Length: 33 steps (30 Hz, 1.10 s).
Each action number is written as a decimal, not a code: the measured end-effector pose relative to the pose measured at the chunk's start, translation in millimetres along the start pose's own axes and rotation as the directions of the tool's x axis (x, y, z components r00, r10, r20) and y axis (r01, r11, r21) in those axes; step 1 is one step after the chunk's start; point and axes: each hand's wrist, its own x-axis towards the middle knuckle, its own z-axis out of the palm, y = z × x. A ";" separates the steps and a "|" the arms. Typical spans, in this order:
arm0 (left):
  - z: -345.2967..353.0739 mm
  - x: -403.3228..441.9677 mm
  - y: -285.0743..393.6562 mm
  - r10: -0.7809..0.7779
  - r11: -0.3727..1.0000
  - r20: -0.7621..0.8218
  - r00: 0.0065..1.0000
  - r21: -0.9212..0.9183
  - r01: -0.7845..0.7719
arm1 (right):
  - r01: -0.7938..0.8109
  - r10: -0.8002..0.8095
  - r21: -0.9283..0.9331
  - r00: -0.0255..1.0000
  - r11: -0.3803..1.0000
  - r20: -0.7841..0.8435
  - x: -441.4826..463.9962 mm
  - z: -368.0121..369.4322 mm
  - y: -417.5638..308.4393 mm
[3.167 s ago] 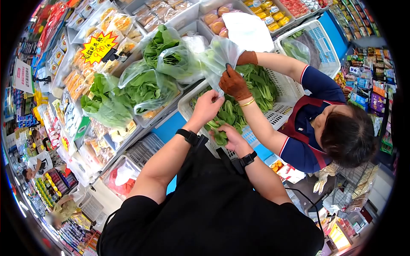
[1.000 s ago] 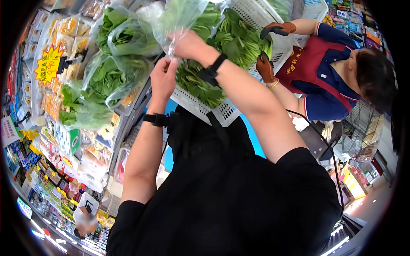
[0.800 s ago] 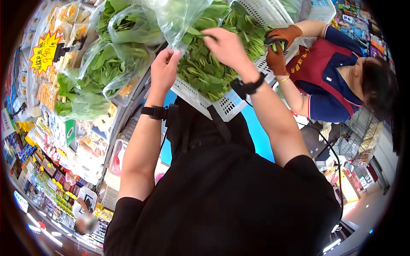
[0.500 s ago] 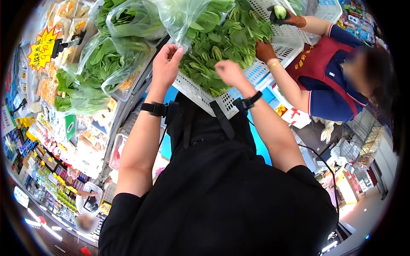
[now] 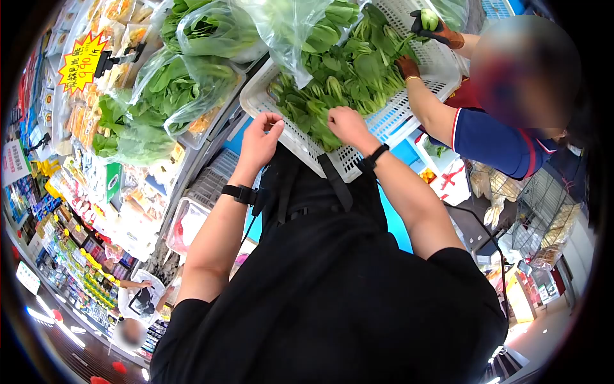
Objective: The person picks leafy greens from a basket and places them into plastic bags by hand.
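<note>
Leafy greens [image 5: 355, 70] fill a white plastic basket [image 5: 300, 148] before me. By its left corner, my left hand [image 5: 261, 141] is raised with thumb and forefinger close together; whether it holds anything is too small to tell. My right hand [image 5: 350, 128] is curled at the near edge of the greens, its fingertips turned inward and partly hidden. A clear plastic bag [image 5: 284, 32] with greens lies over the basket's far left part, touching neither hand. Across the basket, a co-worker's gloved hands [image 5: 407, 66] reach to the greens, one holding a small bunch.
More bagged greens [image 5: 176, 89] lie at the left on packaged food, beside a yellow price sign [image 5: 83, 62]. The co-worker [image 5: 492, 144] leans in at the right. A wire cart [image 5: 543, 198] stands behind them. Another person [image 5: 141, 301] is at the lower left.
My left hand has let go of the plastic bag and come down towards me. My right hand, earlier at the bag's mouth, has moved back to the near greens. The co-worker leans further in.
</note>
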 end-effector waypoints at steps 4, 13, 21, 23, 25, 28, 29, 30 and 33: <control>15.6 3.1 -12.7 -0.074 0.996 0.060 0.995 0.055 0.071 | -0.014 0.042 0.310 0.996 0.951 -0.083 -37.0 -52.8 -20.7; 61.1 32.7 -23.0 -0.025 0.997 0.168 0.985 -0.067 0.037 | 0.012 -0.032 0.611 0.999 0.792 0.022 -103.8 -154.9 -65.4; 53.6 -4.9 67.8 -0.050 0.756 0.497 0.866 -0.548 0.358 | 0.129 0.101 0.973 0.983 0.189 -0.150 -130.8 -168.8 -58.1; 49.0 -19.6 81.6 -0.049 0.705 0.437 0.898 -0.622 0.341 | 0.143 0.146 0.988 0.978 0.053 -0.150 -131.8 -155.5 -48.5; 43.2 -28.1 85.7 -0.038 0.668 0.336 0.941 -0.692 0.274 | 0.094 0.232 0.992 0.970 -0.085 -0.072 -134.7 -147.7 -42.5; 40.3 -45.2 90.3 -0.055 0.699 0.273 0.961 -0.676 0.232 | 0.105 0.174 0.982 0.982 -0.154 -0.077 -145.7 -134.0 -52.0; 40.0 -50.2 91.3 -0.066 0.708 0.248 0.967 -0.671 0.220 | 0.105 0.138 0.970 0.988 -0.220 -0.076 -147.0 -130.2 -53.8; 40.0 -55.4 90.3 -0.066 0.695 0.243 0.968 -0.685 0.219 | 0.132 0.118 0.951 0.988 -0.281 -0.102 -146.3 -127.0 -58.8; 46.3 -73.0 87.5 -0.035 0.665 0.187 0.982 -0.729 0.163 | 0.268 0.114 0.914 0.963 -0.304 -0.244 -153.9 -127.2 -74.2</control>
